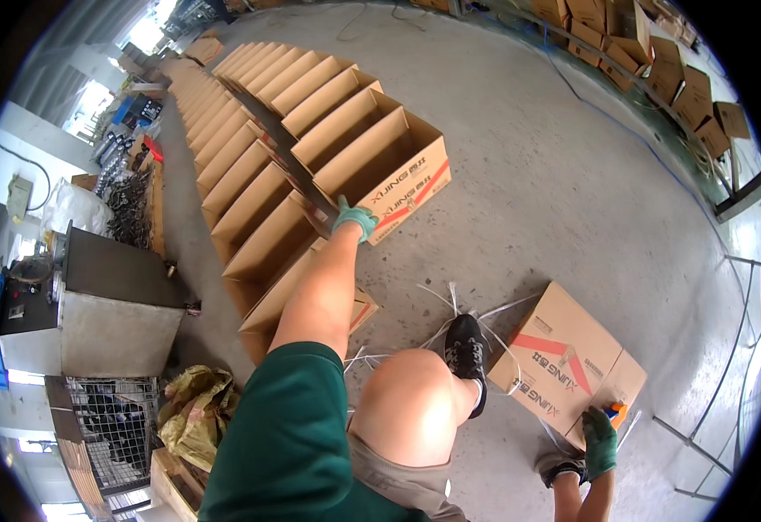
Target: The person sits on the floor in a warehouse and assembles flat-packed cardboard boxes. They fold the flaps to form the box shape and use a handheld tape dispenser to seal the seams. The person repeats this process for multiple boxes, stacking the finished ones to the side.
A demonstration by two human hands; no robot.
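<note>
My left hand (357, 219), in a green glove, grips the near corner of an open cardboard box (411, 187), the nearest in its row. The box stands upright with printing and a red stripe on its side. My right hand (600, 439), also gloved in green, is at the lower right, closed around a small orange-and-dark tool (615, 411) whose kind I cannot make out. That hand is over the near edge of a flat folded carton (563, 357) lying on the floor by my feet. Loose white strapping (454, 300) is scattered around my shoe (465, 352).
A second row of open cardboard boxes (258, 230) runs alongside on the left, receding into the distance. A metal cabinet (119, 304) and a crumpled yellowish sack (197, 409) stand at the left. More cartons (680, 83) are piled at the far right, beside a blue hose (633, 130).
</note>
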